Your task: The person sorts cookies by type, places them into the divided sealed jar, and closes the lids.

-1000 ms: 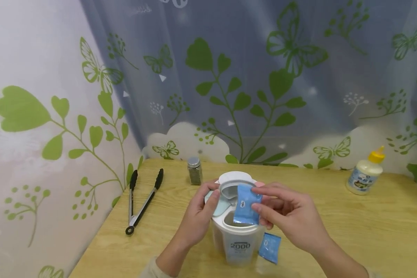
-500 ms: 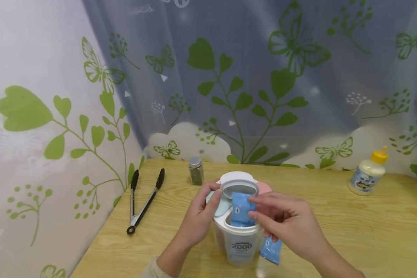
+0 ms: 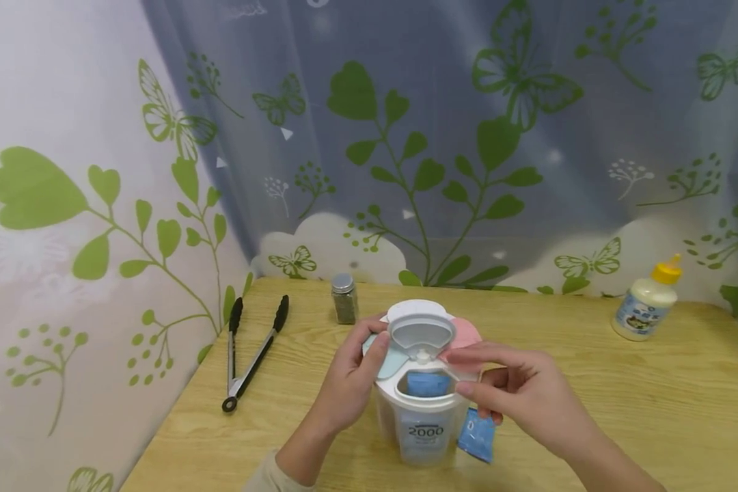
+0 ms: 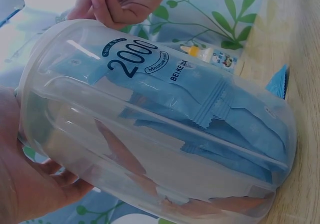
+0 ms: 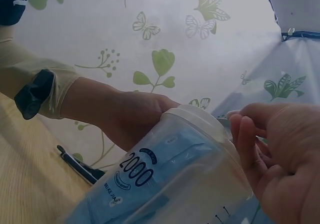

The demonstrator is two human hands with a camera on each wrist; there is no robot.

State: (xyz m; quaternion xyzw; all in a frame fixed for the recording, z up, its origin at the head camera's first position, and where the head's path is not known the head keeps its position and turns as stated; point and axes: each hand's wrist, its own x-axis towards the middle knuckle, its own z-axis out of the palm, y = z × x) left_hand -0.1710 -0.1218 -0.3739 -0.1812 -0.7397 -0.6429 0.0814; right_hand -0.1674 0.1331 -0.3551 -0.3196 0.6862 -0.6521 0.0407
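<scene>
A clear storage canister (image 3: 424, 437) marked 2000 stands upright on the table, its white top divided into sections with pale blue, pink and white lids. One grey-lined flap (image 3: 421, 331) is raised. In the opening before it lies a blue sachet (image 3: 428, 384). Through the clear wall in the left wrist view, several more blue sachets (image 4: 245, 129) show. My left hand (image 3: 352, 372) grips the canister's upper left side, thumb over the blue lid. My right hand (image 3: 525, 389) hovers at the right of the opening, fingers loosely bent, holding nothing. Another blue sachet (image 3: 477, 435) lies right of the base.
Black-tipped tongs (image 3: 249, 369) lie spread at the table's left side. A small jar (image 3: 344, 301) with a silver cap stands behind the canister, to the left. At the far right is a yellow-capped bottle (image 3: 646, 304). A patterned curtain (image 3: 406, 171) borders the table's back.
The right hand lowered a pinched blue sachet into the canister's opening and let it go. That hand now sits slightly to the right of the opening. The left hand keeps its grip.
</scene>
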